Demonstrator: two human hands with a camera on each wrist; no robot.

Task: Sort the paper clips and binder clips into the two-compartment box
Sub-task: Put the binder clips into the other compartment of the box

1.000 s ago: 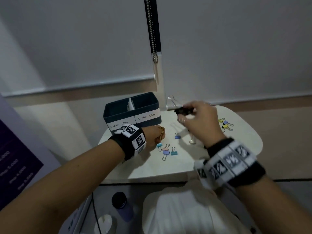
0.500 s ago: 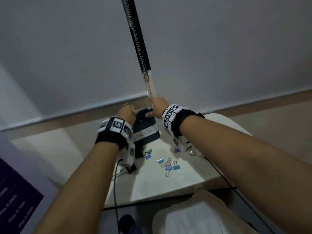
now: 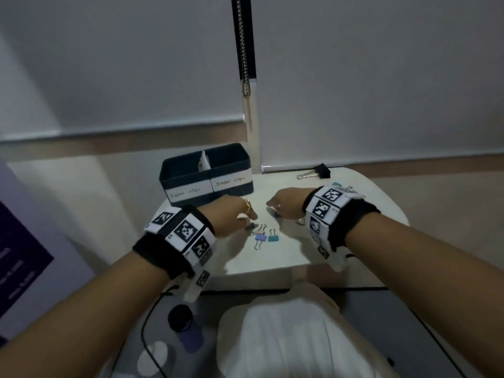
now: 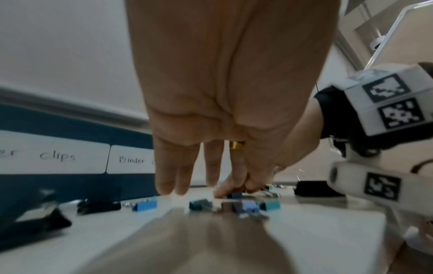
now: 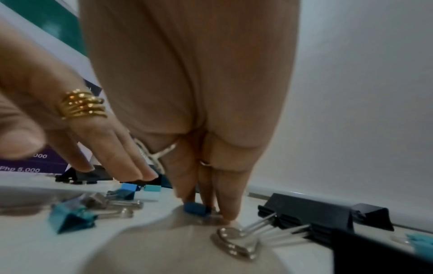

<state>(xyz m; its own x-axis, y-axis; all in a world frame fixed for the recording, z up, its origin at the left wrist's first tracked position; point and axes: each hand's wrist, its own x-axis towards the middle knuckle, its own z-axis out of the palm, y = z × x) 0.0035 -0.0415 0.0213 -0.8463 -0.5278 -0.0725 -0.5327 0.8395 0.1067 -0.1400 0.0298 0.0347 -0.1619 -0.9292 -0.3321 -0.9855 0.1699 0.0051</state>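
Blue binder clip (image 5: 196,209) under right hand (image 5: 206,166) fingertips.

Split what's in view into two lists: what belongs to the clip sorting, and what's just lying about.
Belongs to the job:
- dark blue two-compartment box with white labels
- small blue binder clip under the right hand
- lilac binder clip and teal binder clip by the left hand
- large black binder clip

Lying about:
- dark-capped purple bottle on the floor
- bead chain of the blind
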